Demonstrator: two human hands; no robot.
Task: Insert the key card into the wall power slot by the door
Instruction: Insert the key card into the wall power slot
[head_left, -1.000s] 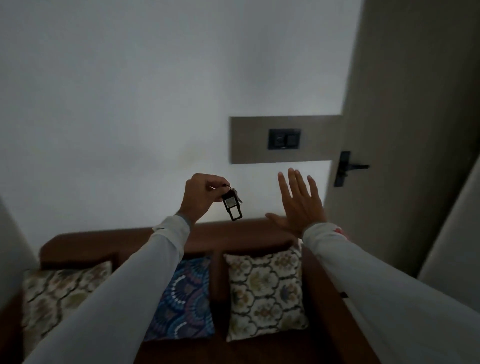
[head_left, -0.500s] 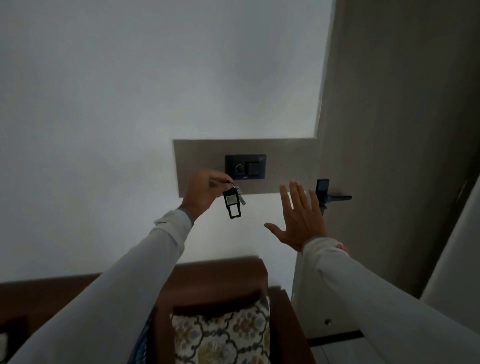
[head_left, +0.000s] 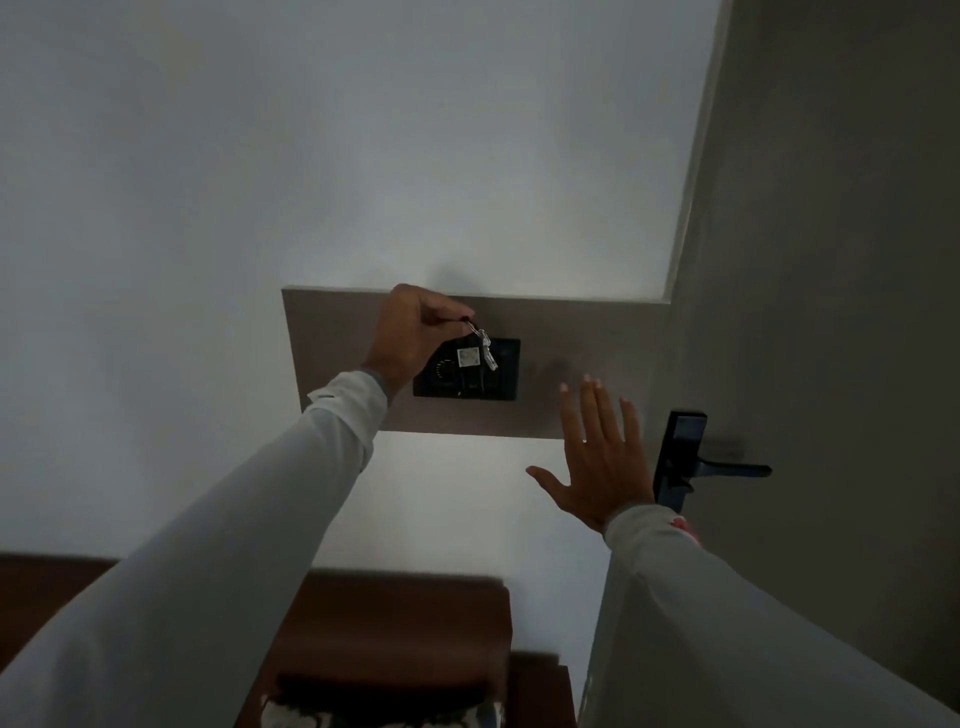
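Observation:
A black wall power unit sits on a brown wall panel left of the door. My left hand pinches a key ring at the unit's top edge. From the ring hangs a dark key card tag with a white label, plus a small metal key. The tag hangs flat in front of the unit; whether it sits in the slot I cannot tell. My right hand is held up flat with fingers spread, just below and right of the unit, holding nothing.
The grey door fills the right side, with a black lever handle close to my right hand. A dark wooden sofa frame with a patterned cushion stands below against the white wall.
My left hand has lifted the key ring from below the panel up to the top of the power unit. The view has closed in on the wall; my right hand rose slightly.

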